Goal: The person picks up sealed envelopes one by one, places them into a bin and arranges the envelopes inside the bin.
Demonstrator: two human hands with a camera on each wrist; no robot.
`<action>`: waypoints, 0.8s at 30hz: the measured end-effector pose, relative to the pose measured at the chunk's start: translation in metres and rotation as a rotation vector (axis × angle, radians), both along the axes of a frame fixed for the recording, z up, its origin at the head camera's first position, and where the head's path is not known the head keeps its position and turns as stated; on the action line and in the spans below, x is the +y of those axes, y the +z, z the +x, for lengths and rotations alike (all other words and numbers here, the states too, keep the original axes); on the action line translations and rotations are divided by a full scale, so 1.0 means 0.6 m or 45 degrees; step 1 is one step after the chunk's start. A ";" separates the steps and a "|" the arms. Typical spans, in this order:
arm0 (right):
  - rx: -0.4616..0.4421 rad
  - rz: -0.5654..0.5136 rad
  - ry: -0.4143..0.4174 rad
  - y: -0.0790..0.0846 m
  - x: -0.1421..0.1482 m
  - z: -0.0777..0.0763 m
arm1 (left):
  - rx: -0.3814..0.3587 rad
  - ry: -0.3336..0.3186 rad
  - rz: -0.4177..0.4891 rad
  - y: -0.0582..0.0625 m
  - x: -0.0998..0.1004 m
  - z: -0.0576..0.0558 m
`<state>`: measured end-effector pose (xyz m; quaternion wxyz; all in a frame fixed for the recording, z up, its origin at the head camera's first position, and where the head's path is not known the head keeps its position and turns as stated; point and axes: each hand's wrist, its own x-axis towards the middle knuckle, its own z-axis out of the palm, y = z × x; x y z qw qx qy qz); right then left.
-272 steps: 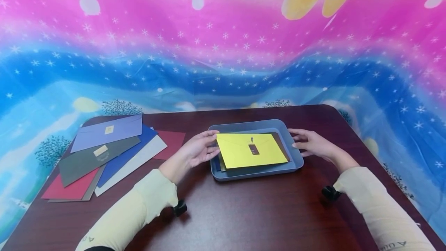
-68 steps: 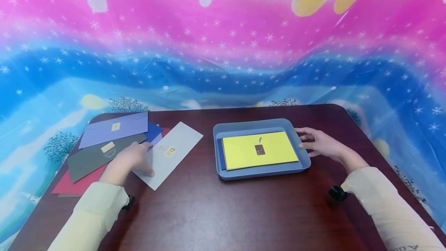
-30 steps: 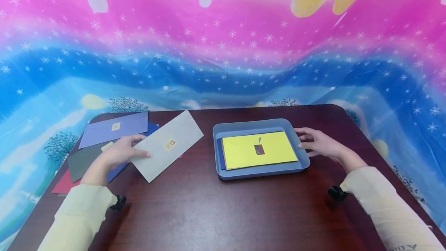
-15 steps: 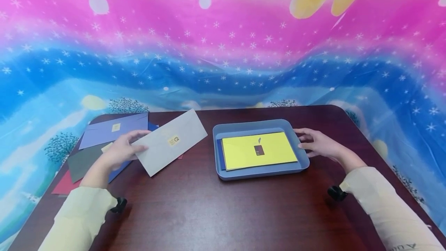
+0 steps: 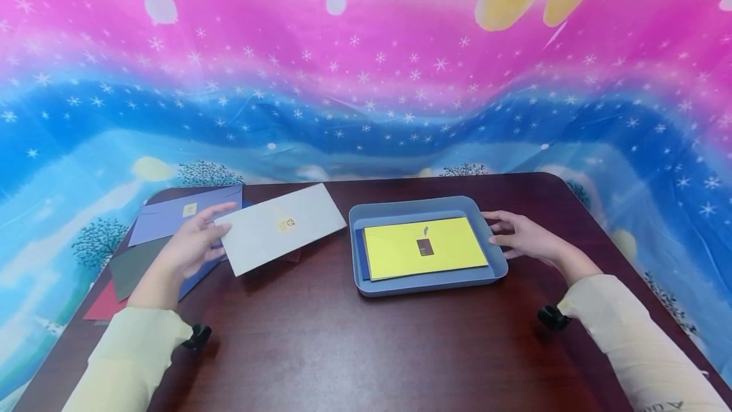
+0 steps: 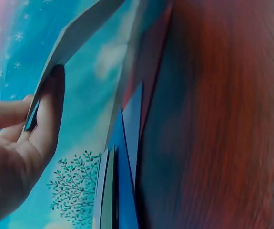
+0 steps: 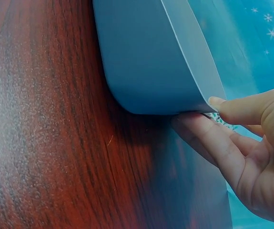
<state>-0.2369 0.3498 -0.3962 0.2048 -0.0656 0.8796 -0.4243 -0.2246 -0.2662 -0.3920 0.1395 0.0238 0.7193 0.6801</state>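
Observation:
My left hand pinches the left end of a pale grey envelope with a gold seal. In the left wrist view the envelope is held up off the table, thumb on one side and fingers on the other. My right hand grips the right end of a blue-grey tray; the right wrist view has the thumb at the tray's rim and the fingers against its outer wall. Inside the tray a yellow envelope tops a stack, a dark blue edge showing at its left.
On the table's left lies a fanned pile: a lavender envelope, a dark grey one, a red one and blue ones, partly hidden by my left hand. A dark red envelope peeks out beneath the pale one. A patterned cloth hangs behind.
My left hand has drawn the pale grey envelope out of the pile, lifted it and turned it more level, nearer the tray. Earlier it held the yellow envelope over the tray. The right hand stayed put.

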 end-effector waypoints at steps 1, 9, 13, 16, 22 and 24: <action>-0.001 -0.002 0.001 0.000 0.000 0.000 | -0.013 0.019 0.068 0.000 -0.003 -0.001; -0.004 -0.009 0.002 -0.001 0.001 -0.001 | -0.097 0.107 0.436 0.003 -0.008 -0.005; -0.003 -0.009 0.001 -0.003 0.004 -0.001 | -0.117 0.111 0.470 0.009 0.004 -0.005; -0.003 -0.004 0.000 -0.004 0.005 -0.002 | -0.132 0.106 0.476 0.014 0.017 -0.005; -0.005 0.003 0.003 -0.003 0.004 -0.002 | -0.138 0.084 0.497 0.024 0.045 -0.003; -0.005 0.003 0.003 -0.003 0.003 -0.002 | -0.136 0.079 0.503 0.027 0.056 -0.003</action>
